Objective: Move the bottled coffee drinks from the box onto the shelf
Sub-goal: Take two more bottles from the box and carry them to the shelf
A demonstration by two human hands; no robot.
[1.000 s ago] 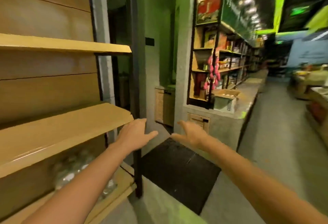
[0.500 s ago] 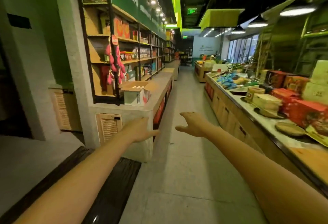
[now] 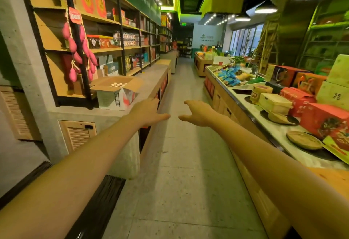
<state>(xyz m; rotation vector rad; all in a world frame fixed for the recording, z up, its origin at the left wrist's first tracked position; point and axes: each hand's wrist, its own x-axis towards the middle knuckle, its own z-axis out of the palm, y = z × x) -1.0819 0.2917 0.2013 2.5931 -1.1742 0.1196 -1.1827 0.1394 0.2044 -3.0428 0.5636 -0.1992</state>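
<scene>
An open cardboard box stands on the grey counter at the left, flaps up. Several white bottle caps of the coffee drinks show inside it. My left hand is stretched forward over the aisle just right of the box, fingers apart, holding nothing. My right hand reaches out beside it, also open and empty. Wooden shelves with jars and packages rise behind the box.
A bunch of pink sweet potatoes hangs on the shelf post left of the box. A long display counter with red gift boxes and trays lines the right side. The tiled aisle runs between both counters.
The view has swung right, from the bare wooden shelf to the store aisle, and moved closer to the box. Both hands stay stretched out and open.
</scene>
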